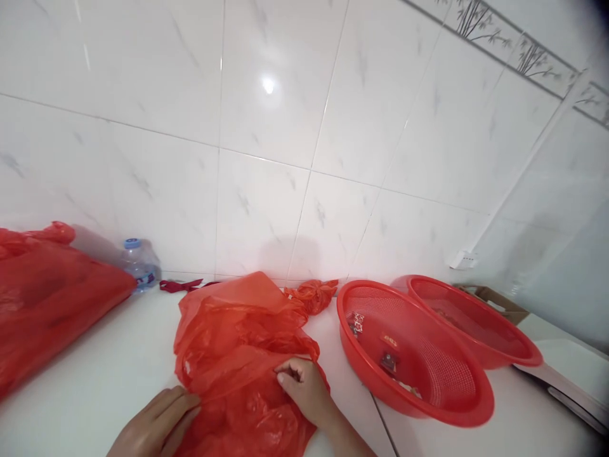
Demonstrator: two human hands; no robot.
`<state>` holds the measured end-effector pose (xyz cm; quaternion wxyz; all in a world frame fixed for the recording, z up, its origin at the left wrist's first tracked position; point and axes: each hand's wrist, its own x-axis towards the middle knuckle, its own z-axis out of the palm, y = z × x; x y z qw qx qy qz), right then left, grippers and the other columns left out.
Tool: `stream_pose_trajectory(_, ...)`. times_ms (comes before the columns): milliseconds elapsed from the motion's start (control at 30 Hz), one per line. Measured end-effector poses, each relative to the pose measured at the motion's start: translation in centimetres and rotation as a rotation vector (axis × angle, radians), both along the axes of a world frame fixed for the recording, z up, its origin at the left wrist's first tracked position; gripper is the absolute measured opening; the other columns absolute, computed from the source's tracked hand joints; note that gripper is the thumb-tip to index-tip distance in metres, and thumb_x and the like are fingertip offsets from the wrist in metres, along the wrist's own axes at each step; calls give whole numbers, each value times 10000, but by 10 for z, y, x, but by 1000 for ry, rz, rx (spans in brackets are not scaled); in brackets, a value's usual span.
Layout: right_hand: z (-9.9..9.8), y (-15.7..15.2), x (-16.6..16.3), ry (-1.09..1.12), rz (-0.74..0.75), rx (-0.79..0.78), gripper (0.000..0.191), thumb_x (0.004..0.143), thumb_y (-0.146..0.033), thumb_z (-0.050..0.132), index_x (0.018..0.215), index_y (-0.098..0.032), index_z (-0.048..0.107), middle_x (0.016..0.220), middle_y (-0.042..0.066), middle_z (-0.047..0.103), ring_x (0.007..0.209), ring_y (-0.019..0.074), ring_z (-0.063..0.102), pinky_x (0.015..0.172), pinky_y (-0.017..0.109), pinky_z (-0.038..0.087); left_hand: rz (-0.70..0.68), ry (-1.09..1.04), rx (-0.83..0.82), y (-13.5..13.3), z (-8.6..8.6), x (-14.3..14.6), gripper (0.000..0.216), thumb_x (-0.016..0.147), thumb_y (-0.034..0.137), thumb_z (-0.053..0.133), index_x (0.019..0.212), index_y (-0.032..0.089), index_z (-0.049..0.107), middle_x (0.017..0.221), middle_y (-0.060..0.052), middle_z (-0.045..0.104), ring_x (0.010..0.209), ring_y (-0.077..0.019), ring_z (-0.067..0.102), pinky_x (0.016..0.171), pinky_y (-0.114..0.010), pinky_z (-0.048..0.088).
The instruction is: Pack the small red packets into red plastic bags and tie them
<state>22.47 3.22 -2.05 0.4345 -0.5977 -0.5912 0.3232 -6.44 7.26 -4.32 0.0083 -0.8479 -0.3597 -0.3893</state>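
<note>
A crumpled red plastic bag [238, 336] lies on the white counter [118, 362] in front of me. My right hand [307, 390] rests on the bag's right side, its fingers curled and pinching a fold of the plastic. My left hand [157, 425] lies at the bag's lower left edge, fingers together and pressed onto the plastic. The bag's knotted handle [311, 294] sticks out at its far right corner.
A red perforated basket [457, 406] with small items inside sits to the right, overlapping a second red basket [476, 317]. Another full red bag [42, 304] fills the left side. A clear water bottle [137, 260] lies by the tiled wall. A cardboard box [495, 301] stands behind the baskets.
</note>
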Motion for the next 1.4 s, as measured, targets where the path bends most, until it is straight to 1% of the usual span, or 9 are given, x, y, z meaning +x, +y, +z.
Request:
stream_pose_trajectory(133,17,-16,-8,71,35,25,206,799,-194,474,819,-213,679,633,-9,623,560,138,589,554,244,463,26,-27,-49,-7,7,1,228,859,436,492,828,319,685,831,31,715,753,-157,685,694,-214,564)
stream_pose_trajectory(233,42,-42,-9,-146,-7,238,201,826,-203,486,856,-248,679,777,16,671,725,163,630,682,276,494,19,-81,-161,-11,13,5,231,858,430,492,813,288,669,797,16,698,722,-153,670,668,-207,550)
stream_pose_trajectory(400,81,-84,41,-648,-460,567,240,868,-267,474,1015,-240,661,1161,107,599,1081,251,555,948,417,428,83,-210,-373,-14,20,12,281,847,463,486,775,237,637,764,-6,686,674,-150,641,624,-197,519)
stream_pose_trajectory(500,84,-104,83,-854,-681,446,362,871,-358,486,1181,-206,593,1279,128,544,1180,298,497,982,480,408,79,-282,-429,-12,19,14,287,815,487,508,758,231,626,776,-5,684,697,-161,638,643,-215,511)
stream_pose_trajectory(600,73,-127,100,-942,-565,178,366,907,-344,435,1206,-189,578,1124,115,652,1022,265,607,871,427,488,46,-304,-515,-9,19,15,280,787,498,527,790,236,625,787,-1,689,712,-176,641,666,-244,512)
stream_pose_trajectory(833,43,-185,63,-1058,-626,25,383,899,-258,466,1273,-239,543,1108,85,670,1024,266,615,845,410,497,94,-336,-707,1,22,13,347,746,552,515,828,234,627,815,-20,708,714,-216,661,661,-305,527)
stream_pose_trajectory(1100,39,-236,40,-1069,-669,-53,351,897,-267,482,1232,-238,581,1051,96,678,923,251,634,795,400,503,154,-283,-804,-2,28,10,363,758,553,501,899,240,620,924,-43,695,814,-251,656,770,-406,514)
stream_pose_trajectory(1233,47,-243,43,-1035,-663,-61,353,910,-303,443,1232,-259,580,1051,97,683,936,252,643,792,386,502,151,-306,-824,-10,32,10,355,746,548,522,889,237,617,883,-34,693,793,-245,657,771,-397,515)
stream_pose_trajectory(1400,84,-242,44,-876,-582,-202,321,907,-364,422,1112,-268,649,1024,81,698,907,250,655,756,359,503,104,-313,-806,-19,31,15,329,741,534,527,854,239,621,856,-14,689,781,-225,654,730,-349,521)
